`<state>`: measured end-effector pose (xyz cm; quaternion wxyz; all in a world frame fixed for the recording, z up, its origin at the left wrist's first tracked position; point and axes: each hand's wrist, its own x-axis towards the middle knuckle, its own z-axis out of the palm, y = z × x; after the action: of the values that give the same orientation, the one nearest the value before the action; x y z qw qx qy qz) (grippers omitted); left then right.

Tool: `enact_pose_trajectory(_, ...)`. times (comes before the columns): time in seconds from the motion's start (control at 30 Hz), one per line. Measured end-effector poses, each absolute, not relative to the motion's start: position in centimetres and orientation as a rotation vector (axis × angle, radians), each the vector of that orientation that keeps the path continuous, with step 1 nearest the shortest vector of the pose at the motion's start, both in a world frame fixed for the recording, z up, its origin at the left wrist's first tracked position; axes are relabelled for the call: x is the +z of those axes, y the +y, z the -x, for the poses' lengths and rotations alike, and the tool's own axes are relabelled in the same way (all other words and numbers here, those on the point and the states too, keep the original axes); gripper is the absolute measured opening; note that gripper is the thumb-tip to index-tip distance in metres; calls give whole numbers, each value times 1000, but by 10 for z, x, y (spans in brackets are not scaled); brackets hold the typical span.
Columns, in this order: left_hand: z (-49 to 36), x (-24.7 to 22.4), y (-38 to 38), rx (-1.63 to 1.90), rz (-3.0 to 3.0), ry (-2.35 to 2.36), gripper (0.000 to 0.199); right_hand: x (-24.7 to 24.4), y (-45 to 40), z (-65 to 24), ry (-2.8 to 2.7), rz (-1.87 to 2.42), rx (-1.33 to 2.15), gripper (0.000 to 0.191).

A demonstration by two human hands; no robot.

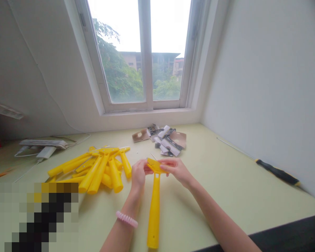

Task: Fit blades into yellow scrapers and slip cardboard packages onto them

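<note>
Your left hand point(138, 173) and right hand point(177, 169) grasp the crosspiece of a yellow plastic T-shaped handle point(154, 213), its shaft pointing to 6 o'clock over the pale green desk point(225, 196). A heap of matching handles point(102, 171) lies at 10 o'clock, cardboard packaging point(162, 138) at 12 o'clock, and a black-and-yellow screwdriver point(278, 172) at 3 o'clock.

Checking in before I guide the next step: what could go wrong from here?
The yellow plastic handle, pinched at its head between the left hand and right hand, might slip and knock the pile of yellow handles. The thin metal pin just beyond it could roll away or prick a finger.
</note>
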<state>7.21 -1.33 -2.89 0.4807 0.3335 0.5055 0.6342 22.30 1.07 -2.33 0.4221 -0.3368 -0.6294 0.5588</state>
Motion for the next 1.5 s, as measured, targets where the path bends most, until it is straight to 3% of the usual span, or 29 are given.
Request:
enact_pose_trajectory(0.33, -73, -26, -17, 1527, -798, 1163, 19, -25, 9, -221, -1592, 872, 1337, 34)
enact_pose_trajectory(0.67, -80, -30, -15, 1550, -868, 1131, 31, -26, 10, -223, -1526, 891, 1346, 38)
enact_pose_trajectory(0.9, -94, -30, -26, 1321, -1047, 1067, 36, -28, 11, -224, -1509, 890, 1326, 32)
enact_pose_trajectory(1.33, -95, -40, -18, 1346, -1043, 1072, 25, -26, 10, -219, -1463, 970, 1364, 38)
enact_pose_trajectory(1.5, -93, -38, -17, 1398, -1039, 1084, 22, -22, 10, -221, -1392, 1003, 1521, 28)
